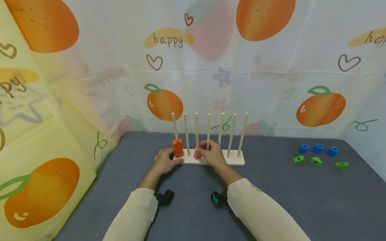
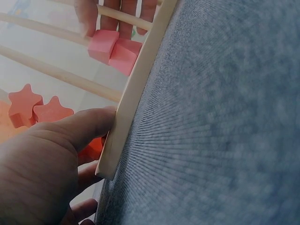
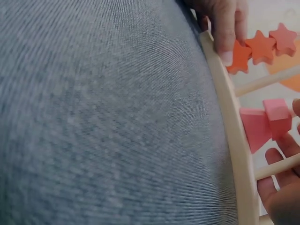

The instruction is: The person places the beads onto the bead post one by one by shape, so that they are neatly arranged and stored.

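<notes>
Left hand [image 1: 164,161] left of centre, thumb [image 2: 89,125] extended; right hand [image 1: 215,155] right of centre, fingers [image 3: 287,144] bent, forearms [image 1: 132,214] converging from bottom edge!

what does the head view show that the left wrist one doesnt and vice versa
Head alone of the two: three blue cylinders, three green triangular blocks, both sleeves.

Left wrist alone: clear five-pointed outlines on the orange stars, two pink blocks plainly distinct.

Both: left hand gripping the wooden base, right hand at the pink, some pegs.

Stars [image 1: 178,148] on leftmost peg [image 1: 175,127] (far right: cylinders [image 1: 318,148] behind triangles [image 1: 316,161]).
</notes>
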`<action>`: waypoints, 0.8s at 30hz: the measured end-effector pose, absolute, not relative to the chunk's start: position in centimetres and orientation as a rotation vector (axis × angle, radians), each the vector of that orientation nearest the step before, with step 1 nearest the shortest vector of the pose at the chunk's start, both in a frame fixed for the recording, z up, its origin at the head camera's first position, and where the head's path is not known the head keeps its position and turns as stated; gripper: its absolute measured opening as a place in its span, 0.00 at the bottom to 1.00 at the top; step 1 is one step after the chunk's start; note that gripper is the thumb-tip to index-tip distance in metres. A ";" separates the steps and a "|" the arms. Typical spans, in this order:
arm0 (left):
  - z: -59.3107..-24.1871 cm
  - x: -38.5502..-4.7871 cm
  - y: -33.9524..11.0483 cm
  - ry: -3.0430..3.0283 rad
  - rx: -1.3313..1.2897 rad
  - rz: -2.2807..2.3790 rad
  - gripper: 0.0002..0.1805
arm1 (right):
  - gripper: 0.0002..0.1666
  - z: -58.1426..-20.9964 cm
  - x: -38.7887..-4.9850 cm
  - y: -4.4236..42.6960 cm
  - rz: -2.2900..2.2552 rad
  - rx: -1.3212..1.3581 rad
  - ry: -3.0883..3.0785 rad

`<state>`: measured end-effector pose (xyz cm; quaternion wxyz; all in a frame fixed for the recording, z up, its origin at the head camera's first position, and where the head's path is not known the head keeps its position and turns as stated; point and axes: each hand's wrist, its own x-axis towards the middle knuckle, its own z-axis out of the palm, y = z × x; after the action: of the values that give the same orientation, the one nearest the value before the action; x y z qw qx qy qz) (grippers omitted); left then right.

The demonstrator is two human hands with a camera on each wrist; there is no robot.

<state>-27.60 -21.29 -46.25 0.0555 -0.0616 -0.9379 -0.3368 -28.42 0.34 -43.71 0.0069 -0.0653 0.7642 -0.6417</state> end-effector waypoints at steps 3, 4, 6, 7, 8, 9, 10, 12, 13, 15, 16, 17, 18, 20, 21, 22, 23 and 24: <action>-46.2 -27.6 -21.2 -2.844 -0.193 -1.028 0.29 | 0.17 -43.1 -28.0 0.7 -1.976 -0.205 2.444; -46.2 -27.6 -21.2 -2.844 -0.194 -1.030 0.29 | 0.19 -42.8 -27.9 0.9 -1.968 -0.215 2.460; -46.2 -27.6 -21.2 -2.844 -0.192 -1.032 0.29 | 0.22 -42.0 -27.5 1.3 -1.939 -0.235 2.488; -46.2 -27.6 -21.2 -2.847 -0.189 -1.033 0.29 | 0.23 -41.6 -27.3 1.6 -1.927 -0.252 2.494; -46.2 -27.6 -21.3 -2.849 -0.185 -1.034 0.29 | 0.25 -41.1 -27.0 1.8 -1.914 -0.266 2.500; -46.2 -27.6 -21.3 -2.849 -0.185 -1.031 0.29 | 0.26 -40.7 -26.8 2.1 -1.899 -0.287 2.510; -46.1 -27.5 -21.3 -2.850 -0.181 -1.032 0.29 | 0.28 -40.2 -26.5 2.4 -1.886 -0.309 2.517; -46.2 -27.5 -21.4 -2.848 -0.180 -1.033 0.29 | 0.31 -39.4 -25.9 2.9 -1.854 -0.347 2.536; -46.2 -27.5 -21.4 -2.848 -0.181 -1.031 0.29 | 0.32 -38.9 -25.6 3.2 -1.844 -0.371 2.549; -46.2 -27.5 -21.5 -2.845 -0.187 -1.023 0.28 | 0.34 -38.1 -25.0 3.8 -1.840 -0.426 2.564; -46.2 -27.5 -21.5 -2.847 -0.185 -1.023 0.29 | 0.34 -37.8 -24.8 4.1 -1.844 -0.464 2.574; -46.2 -27.6 -21.5 -2.848 -0.187 -1.023 0.29 | 0.33 -37.5 -24.6 4.4 -1.855 -0.508 2.583; -46.2 -27.5 -21.4 -2.848 -0.186 -1.025 0.29 | 0.33 -37.1 -24.4 4.8 -1.869 -0.547 2.587; -46.1 -27.5 -21.4 -2.851 -0.183 -1.031 0.29 | 0.31 -36.4 -24.0 5.6 -1.924 -0.606 2.567; -46.1 -27.5 -21.4 -2.851 -0.184 -1.032 0.30 | 0.31 -36.1 -23.9 6.1 -1.954 -0.632 2.552; -46.1 -27.5 -21.3 -2.853 -0.181 -1.039 0.30 | 0.30 -35.8 -23.7 6.6 -1.980 -0.652 2.539; -46.1 -27.5 -21.3 -2.852 -0.180 -1.041 0.30 | 0.29 -35.4 -23.5 7.1 -2.000 -0.665 2.530; -46.1 -27.5 -21.3 -2.852 -0.179 -1.040 0.31 | 0.29 -35.0 -23.3 7.6 -2.014 -0.672 2.524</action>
<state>-27.48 -21.28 -46.08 0.0501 -0.0587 -0.9367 -0.3416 -23.29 7.55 -34.97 -0.0781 -0.2031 0.7630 -0.6087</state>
